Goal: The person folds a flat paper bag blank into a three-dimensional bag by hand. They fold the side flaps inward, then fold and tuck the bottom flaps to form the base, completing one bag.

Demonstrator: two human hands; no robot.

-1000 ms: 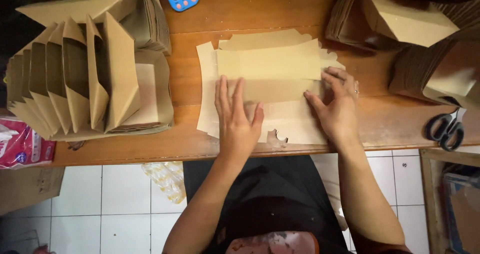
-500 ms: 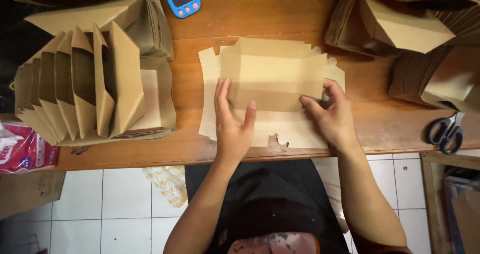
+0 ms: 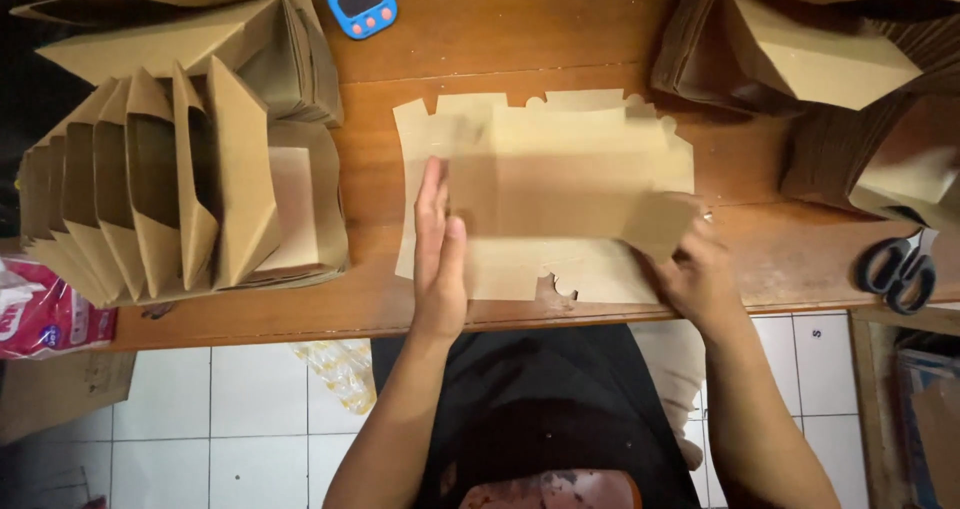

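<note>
Left hand (image 3: 438,269) flat, fingers (image 3: 431,204) straight and released, pressing on the left part of the flat brown die-cut cardboard box blank (image 3: 560,184) lying on the wooden counter (image 3: 560,39). Right hand (image 3: 700,279) at the blank's lower right corner, fingers grasping a side flap, lifting it. Further left, nested folded brown cardboard boxes (image 3: 170,184); black scissors (image 3: 900,269) right; blue timer (image 3: 362,2) far.

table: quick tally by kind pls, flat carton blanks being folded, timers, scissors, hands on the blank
flat brown carton blank: 1
blue timer: 1
black-handled scissors: 1
hands on the blank: 2, left hand and right hand
total: 5
</note>
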